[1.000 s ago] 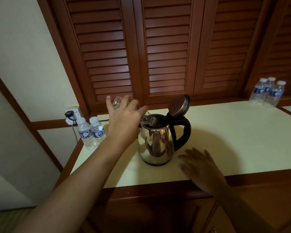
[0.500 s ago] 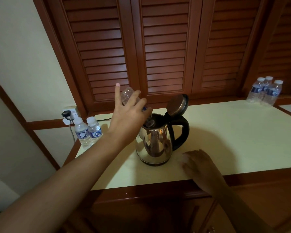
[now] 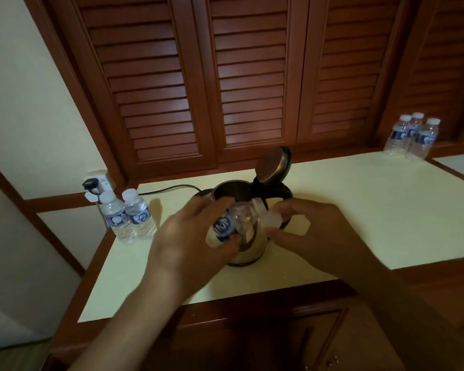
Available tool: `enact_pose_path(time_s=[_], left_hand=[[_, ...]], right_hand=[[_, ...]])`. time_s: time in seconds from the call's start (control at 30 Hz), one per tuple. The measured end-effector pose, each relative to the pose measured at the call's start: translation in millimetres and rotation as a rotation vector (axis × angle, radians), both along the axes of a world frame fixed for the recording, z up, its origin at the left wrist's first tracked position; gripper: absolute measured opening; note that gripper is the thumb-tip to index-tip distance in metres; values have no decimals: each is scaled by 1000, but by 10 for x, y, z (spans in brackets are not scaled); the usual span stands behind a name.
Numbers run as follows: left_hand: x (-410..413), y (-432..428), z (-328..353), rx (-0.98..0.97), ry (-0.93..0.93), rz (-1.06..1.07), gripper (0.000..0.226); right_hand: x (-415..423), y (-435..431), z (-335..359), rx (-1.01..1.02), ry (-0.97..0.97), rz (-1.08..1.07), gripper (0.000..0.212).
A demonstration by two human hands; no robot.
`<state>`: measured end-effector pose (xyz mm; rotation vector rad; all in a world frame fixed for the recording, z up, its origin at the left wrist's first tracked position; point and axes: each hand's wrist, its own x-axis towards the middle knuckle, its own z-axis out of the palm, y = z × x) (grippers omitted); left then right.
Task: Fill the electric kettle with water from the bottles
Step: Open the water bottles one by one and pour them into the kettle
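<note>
Your hands hide most of the kettle (image 3: 252, 247) on the desk (image 3: 359, 210); lid (image 3: 272, 166) up, inside too dark to read. Left hand (image 3: 188, 236) fingers wrap the blurry tilted bottle (image 3: 225, 228) in front of it, right hand (image 3: 314, 231) fingers pinch a white cap (image 3: 272, 220).

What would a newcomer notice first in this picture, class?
The steel kettle, lid flipped open, stands centrally. In front of it the left hand grips a tilted bottle while the right hand pinches what looks like its white cap. Two capped bottles stand at the counter's left end, three more bottles at its far right.
</note>
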<state>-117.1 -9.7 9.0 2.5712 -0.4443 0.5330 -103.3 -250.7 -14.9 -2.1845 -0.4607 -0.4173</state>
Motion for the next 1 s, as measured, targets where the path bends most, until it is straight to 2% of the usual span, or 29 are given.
enact_pose_path(time_s=[0.17, 0.3, 0.43, 0.5, 0.67, 0.83, 1.0], left_hand=[[-113, -68, -163, -120, 14, -78, 64], [-117, -208, -224, -188, 48, -95, 64], [-39, -460, -274, -252, 108, -170, 52], [9, -638, -279, -327, 179, -238, 43], [171, -1199, -287, -567, 485, -365, 38], [445, -1878, -206, -720, 719, -522, 28], [704, -2634, -167, -784, 787, -611, 17]], right_hand=[[-106, -53, 241, 11, 2, 112, 40], [-111, -172, 254, 61, 6, 123, 28], [-72, -375, 207, 119, 6, 156, 31], [-45, -545, 194, 110, 4, 161, 34], [43, -1119, 296, 0, 70, 154, 35], [198, -1814, 496, 4, 108, 191, 33], [371, -2538, 695, -213, 64, 112, 27]])
